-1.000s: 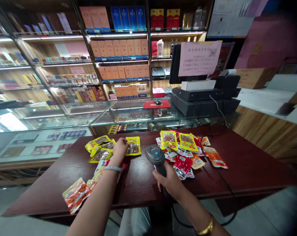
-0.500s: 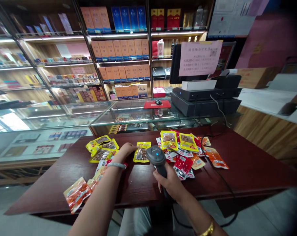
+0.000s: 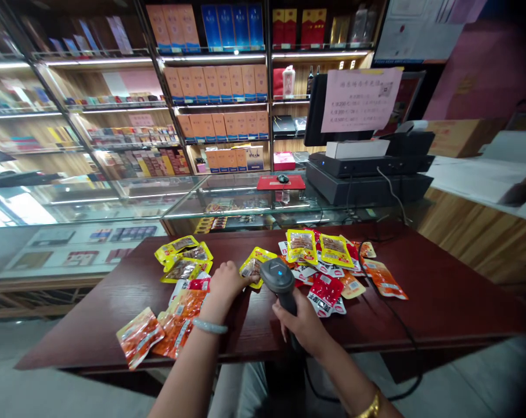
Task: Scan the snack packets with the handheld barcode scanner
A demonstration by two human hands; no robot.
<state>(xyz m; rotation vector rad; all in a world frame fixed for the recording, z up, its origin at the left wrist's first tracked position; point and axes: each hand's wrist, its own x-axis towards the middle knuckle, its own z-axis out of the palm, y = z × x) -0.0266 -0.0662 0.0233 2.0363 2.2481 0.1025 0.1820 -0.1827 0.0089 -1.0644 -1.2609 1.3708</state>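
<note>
The small yellow foil snack packet (image 3: pixel 253 266) has been drawn closer to the person since a second ago and lifted at one edge, now tilted just under the head of the dark grey handheld barcode scanner (image 3: pixel 278 277). The left hand (image 3: pixel 226 282) pinches the packet's near corner above the dark red wooden table (image 3: pixel 441 290); the right hand (image 3: pixel 301 322) stays wrapped around the scanner's handle.

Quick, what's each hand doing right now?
Left hand: closed, pinching a yellow snack packet under the scanner.
Right hand: closed around the barcode scanner handle.
</note>
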